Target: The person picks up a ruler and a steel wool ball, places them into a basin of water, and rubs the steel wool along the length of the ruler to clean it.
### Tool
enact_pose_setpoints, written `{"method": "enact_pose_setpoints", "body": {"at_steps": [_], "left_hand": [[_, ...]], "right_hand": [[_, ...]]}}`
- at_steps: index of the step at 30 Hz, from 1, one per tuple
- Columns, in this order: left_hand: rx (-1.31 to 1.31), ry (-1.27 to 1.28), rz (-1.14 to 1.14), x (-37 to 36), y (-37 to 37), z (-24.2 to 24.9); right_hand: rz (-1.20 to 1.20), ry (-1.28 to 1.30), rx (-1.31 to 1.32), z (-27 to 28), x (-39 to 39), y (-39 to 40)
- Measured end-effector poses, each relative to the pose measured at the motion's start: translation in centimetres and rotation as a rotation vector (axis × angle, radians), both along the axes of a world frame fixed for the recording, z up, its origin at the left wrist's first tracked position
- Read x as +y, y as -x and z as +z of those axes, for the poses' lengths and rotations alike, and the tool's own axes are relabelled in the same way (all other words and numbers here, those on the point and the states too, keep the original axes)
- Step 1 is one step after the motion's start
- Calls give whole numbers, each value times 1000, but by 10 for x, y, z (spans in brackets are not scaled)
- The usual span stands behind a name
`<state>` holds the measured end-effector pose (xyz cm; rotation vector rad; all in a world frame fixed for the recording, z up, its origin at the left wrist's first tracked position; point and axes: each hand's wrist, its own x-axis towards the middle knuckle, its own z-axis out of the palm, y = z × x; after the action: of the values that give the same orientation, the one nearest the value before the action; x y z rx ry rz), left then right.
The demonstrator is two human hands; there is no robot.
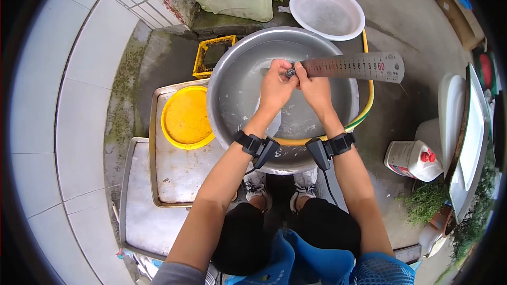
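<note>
My right hand (315,91) is closed on a long steel ruler (359,67), which sticks out to the right over the basin's rim, its 60 end outermost. Close beside it, my left hand (277,88) has its fingers pinched around a small dark, glinting clump that looks like a steel wool scrubber (290,73). The scrubber lies against the ruler, between the two hands. Both hands are above a large grey metal basin (232,121) holding cloudy water. Fingers hide the ruler's other end.
A yellow hose (371,92) curves along the basin's right and crosses its near side. Behind stand a white basin (327,13) and a greenish plastic bin (232,0). Left are metal trays (179,179), a yellow lid (186,117) and a yellow crate (200,58); right, a white jug (412,159).
</note>
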<state>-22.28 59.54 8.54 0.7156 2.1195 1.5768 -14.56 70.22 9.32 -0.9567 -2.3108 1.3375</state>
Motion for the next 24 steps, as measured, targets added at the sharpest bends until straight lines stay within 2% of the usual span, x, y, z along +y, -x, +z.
{"method": "enact_pose_setpoints", "body": {"at_steps": [3,4,6,8,10,11,15,18,20,21,23,24], "left_hand": [[-131,-77,-30,0,-6,-35],[-153,-77,-31,-2,-11,-33],[-501,-122,171,-16,-11,-30],[-551,-133,223,-34,-3,-44],[-623,-147,350,-53,3,-37],[-630,-127,349,-61,4,-39],[-695,-131,370,-68,8,-50],[-707,-133,351,-64,4,-52],[-706,-136,343,-64,4,-54],[-711,-136,338,-65,5,-57],[-718,-140,339,-66,5,-61],[-734,-148,336,-66,4,-63]], "right_hand": [[-55,330,107,-14,4,-30],[-59,329,85,-24,3,-42],[-317,633,206,-50,5,-67],[-354,748,169,-76,1,-91],[-459,1091,311,-111,-6,-107],[-484,1160,332,-125,-6,-112],[-650,1272,382,-119,-7,-105],[-649,1350,394,-122,-3,-109],[-524,1484,194,-114,3,-112],[-528,1482,189,-102,6,-111],[-122,1017,-67,-76,13,-105],[-117,1021,-72,-75,17,-101]]}}
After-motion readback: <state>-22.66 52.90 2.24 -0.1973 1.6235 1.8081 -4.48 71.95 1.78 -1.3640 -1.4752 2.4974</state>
